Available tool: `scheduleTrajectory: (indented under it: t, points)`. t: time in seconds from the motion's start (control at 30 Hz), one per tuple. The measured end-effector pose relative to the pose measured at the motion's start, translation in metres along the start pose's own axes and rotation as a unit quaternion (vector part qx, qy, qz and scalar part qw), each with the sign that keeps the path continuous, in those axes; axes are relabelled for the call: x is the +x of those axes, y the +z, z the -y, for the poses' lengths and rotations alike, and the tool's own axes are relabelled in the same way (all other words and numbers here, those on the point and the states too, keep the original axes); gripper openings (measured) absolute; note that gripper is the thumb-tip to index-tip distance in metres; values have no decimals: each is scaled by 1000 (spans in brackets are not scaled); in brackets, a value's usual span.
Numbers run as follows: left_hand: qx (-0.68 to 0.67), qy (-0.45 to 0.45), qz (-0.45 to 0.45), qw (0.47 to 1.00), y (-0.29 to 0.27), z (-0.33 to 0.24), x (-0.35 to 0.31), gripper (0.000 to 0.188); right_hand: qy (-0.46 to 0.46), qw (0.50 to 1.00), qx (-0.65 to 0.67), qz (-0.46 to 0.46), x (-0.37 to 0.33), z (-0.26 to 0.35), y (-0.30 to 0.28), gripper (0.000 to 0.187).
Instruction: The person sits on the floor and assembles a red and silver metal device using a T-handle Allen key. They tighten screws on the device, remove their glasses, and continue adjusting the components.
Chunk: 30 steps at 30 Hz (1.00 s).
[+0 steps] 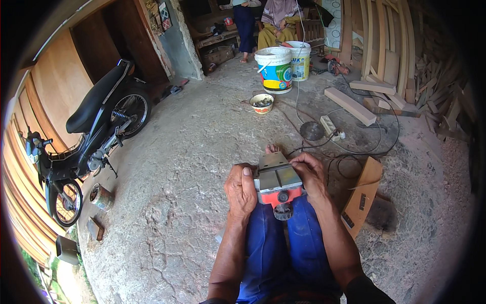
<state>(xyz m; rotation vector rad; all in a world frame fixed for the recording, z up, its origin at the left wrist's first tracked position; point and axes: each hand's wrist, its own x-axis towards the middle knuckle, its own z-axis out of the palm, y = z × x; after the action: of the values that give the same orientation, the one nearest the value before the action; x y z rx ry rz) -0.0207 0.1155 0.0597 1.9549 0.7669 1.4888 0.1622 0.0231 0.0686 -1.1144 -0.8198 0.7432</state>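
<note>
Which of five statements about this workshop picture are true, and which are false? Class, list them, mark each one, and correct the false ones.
1. The motorbike stands on the right of the picture. False: it stands on the left.
2. The left hand and the right hand both hold the planer. True.
3. Two buckets stand beyond the small bowl. True.
4. The person's trousers are red. False: they are blue.
5. A round dark disc lies on the floor beside the power strip. True.
</note>
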Motion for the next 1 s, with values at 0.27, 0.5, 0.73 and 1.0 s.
scheduleTrajectory:
  t: [0.27,0.5,0.73,1.0]
  points:
    - [-17,-26,5,1000,1,-6,-4,36,-15,1000,-15,0,1,3,0,6]
    - [-302,-248,31,920,6,-11,1,31,-22,999,-40,-17,0,5,3,5]
    - [-394,-358,30,846,11,-23,17,44,-17,998,-59,-27,4,-7,-4,8]
    - [-409,-379,48,829,10,-20,19,42,-5,1000,13,-10,2,3,1,10]
